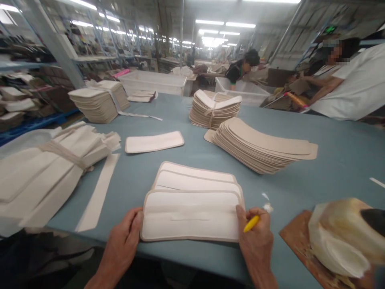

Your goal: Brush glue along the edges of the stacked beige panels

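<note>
A white rounded panel with a beige border (192, 208) lies near the table's front edge, with a thin slit-like line across its lower middle. My left hand (123, 239) pinches its left edge between thumb and fingers. At the opposite edge, the thumb of my right hand (255, 237) presses on the panel. A yellow pen (252, 224) is tucked in the fingers of that same hand, most of it hidden. Beneath and behind the front panel, more similar panels (207, 181) fan out. Another single white panel (155, 142) rests farther back on the table.
A stack of curved beige pieces (264, 144) and tied bundles (215, 108) stand behind. To the left are a tied bundle of long pieces (45, 168) and a loose strip (98, 196). A stained plastic container (327, 228) sits on a brown board at right. Two people work beyond the table.
</note>
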A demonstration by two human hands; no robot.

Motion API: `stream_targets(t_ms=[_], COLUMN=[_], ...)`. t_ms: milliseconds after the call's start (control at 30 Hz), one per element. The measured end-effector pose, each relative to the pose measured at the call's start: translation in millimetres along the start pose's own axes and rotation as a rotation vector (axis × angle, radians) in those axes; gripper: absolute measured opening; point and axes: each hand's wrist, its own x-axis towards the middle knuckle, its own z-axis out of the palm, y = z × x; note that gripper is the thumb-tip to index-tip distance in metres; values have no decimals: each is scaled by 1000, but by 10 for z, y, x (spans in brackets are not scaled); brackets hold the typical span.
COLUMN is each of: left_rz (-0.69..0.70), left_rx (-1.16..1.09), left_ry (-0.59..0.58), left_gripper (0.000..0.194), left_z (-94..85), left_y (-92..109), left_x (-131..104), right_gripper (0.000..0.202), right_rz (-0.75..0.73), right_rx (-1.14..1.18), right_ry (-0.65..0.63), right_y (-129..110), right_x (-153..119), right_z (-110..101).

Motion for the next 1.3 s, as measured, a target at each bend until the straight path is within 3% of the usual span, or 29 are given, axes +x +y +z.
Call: stream_targets(t_ms=[233,433,600,900,1167,1300], left_rz=[25,24,-42,-87,-78,-103], left_rx=[-68,-65,-55,-10,-45,-155], left_ry=[7,30,-11,36,99,62], left_gripper=[54,56,53,52,52,53], left_z=[49,97,128,175,156,114], left_y=[45,61,97,141,177,208], left_x=[-18,0,13,24,46,85], right_gripper=[90,91,82,56,41,42], right_rz=[63,90,81,-20,-75,-73], right_rx=[-229,-149,-45,135,164,83], right_ry=[-56,-55,-37,-59,-41,33], right_y=[-114,-142,-74,-5,6,-37], right_x=[-37,-56,-60,-5,13,-21], right_z=[55,132,167,141,124,61])
